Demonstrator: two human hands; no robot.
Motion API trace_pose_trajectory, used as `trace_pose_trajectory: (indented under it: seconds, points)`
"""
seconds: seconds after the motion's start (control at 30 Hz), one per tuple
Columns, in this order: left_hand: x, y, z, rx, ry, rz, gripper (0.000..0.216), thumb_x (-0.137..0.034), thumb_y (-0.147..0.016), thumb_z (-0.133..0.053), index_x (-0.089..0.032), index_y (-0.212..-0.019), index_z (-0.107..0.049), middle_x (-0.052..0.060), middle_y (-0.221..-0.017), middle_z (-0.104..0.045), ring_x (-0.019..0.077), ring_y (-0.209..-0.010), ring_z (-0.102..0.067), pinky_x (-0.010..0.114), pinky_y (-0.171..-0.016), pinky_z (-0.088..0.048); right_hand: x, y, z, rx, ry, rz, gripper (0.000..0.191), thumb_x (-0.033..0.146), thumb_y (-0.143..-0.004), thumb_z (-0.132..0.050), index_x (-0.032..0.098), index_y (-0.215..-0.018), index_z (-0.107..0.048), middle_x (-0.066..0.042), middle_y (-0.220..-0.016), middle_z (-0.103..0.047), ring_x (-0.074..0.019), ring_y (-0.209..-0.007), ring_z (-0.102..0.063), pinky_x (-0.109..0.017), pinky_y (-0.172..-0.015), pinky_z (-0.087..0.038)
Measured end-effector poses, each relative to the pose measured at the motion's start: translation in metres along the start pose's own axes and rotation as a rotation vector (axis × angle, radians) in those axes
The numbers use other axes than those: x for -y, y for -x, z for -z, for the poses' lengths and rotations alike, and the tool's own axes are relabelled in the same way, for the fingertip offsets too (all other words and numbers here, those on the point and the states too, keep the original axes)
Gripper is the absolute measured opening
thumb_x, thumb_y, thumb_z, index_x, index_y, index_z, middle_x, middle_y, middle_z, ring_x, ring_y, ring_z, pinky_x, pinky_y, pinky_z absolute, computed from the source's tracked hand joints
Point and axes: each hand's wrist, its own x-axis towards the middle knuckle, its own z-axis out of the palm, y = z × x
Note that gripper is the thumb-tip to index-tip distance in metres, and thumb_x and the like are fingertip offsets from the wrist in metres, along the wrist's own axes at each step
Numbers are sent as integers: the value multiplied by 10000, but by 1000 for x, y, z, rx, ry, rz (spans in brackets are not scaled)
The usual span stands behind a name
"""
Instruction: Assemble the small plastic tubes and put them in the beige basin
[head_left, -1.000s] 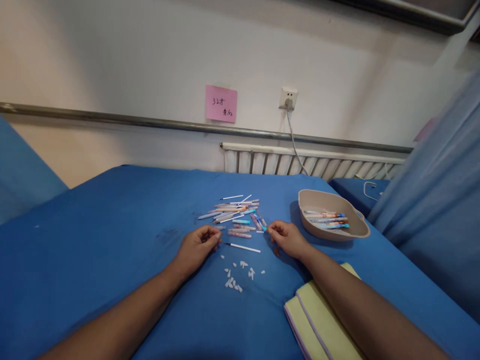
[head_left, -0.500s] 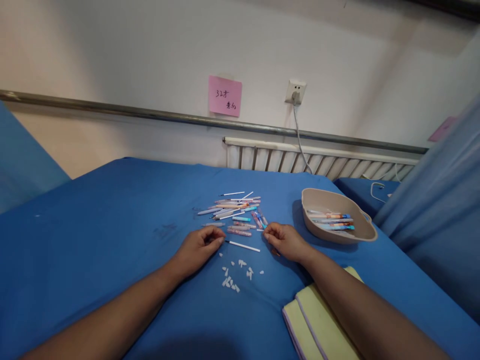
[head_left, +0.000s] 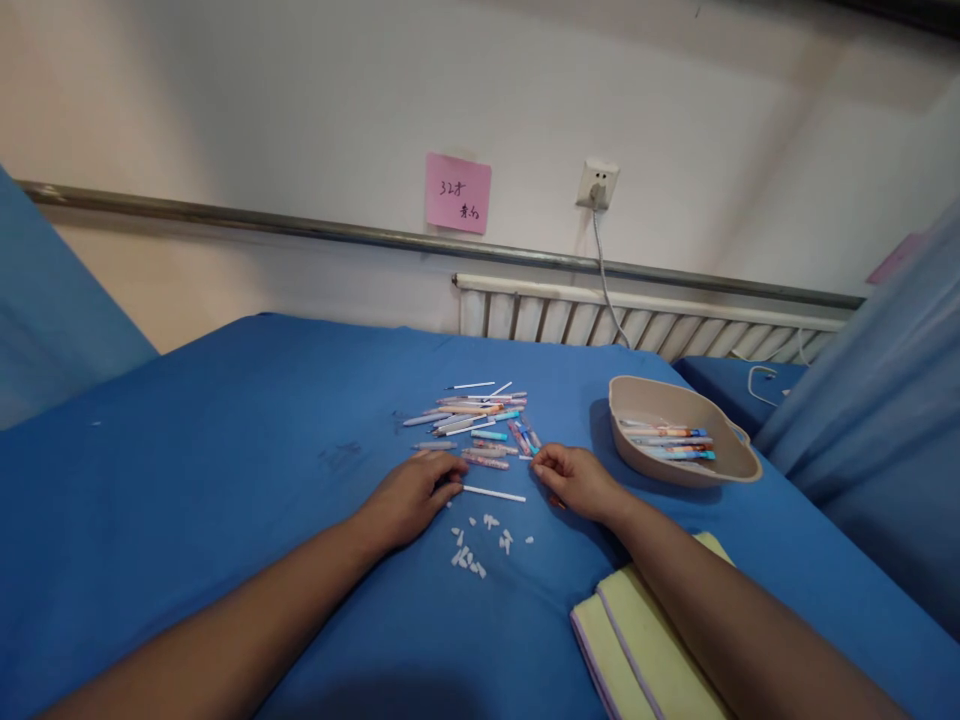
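Note:
A thin white pen refill (head_left: 495, 493) lies on the blue sheet between my hands. My left hand (head_left: 414, 497) is closed at the refill's left end, with thumb and fingertips over its dark tip. To the right, my right hand (head_left: 576, 482) rests with curled fingers pressed together; whatever they hold is hidden. Just beyond both hands is a loose pile of pen barrels (head_left: 480, 408) and white refills. A pink-patterned barrel (head_left: 486, 462) lies nearest the left fingertips. Several small white tips (head_left: 466, 558) are scattered on the near side of the refill.
A beige basket (head_left: 731, 468) holding several pens stands at the right. A folded yellow towel (head_left: 637, 640) lies under my right forearm. Behind the blue-covered bed (head_left: 225, 430) are a radiator (head_left: 551, 318) and a wall rail (head_left: 337, 232). A blue curtain (head_left: 885, 430) hangs at the right.
My left hand has shifted slightly right, and its fingertips now cover the refill's dark tip. My right hand has hardly moved. The whole view has shifted slightly.

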Motion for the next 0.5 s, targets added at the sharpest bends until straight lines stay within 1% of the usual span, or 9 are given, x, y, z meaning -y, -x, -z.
trace_pose_trajectory:
  seconds: [0.2,0.37,0.5]
  points:
    - [-2,1,0,4,-23,10,199,-283,-838,-458,-249,-935,-629,35,-932,-662,228,-908,-578,306,-795,-409,0,1,0,-1,35,29,117,313,-823,-494,220,-817,-564,52,-563,-541,-97,-394,-515,-189,-388,-363]
    - [-3,1,1,-16,37,58,182,-305,-831,-465,-242,-876,-629,24,-883,-662,216,-859,-589,281,-750,-413,0,0,0,-12,-6,11,134,339,-817,-516,216,-811,-570,40,-587,-558,-101,-411,-523,-189,-394,-374]
    - [-6,1,3,-38,125,117,189,-340,-809,-488,-235,-868,-634,10,-803,-653,204,-775,-585,262,-678,-411,9,1,2,-3,-48,-1,224,407,-846,-475,206,-791,-559,41,-571,-534,-95,-405,-508,-189,-398,-375]
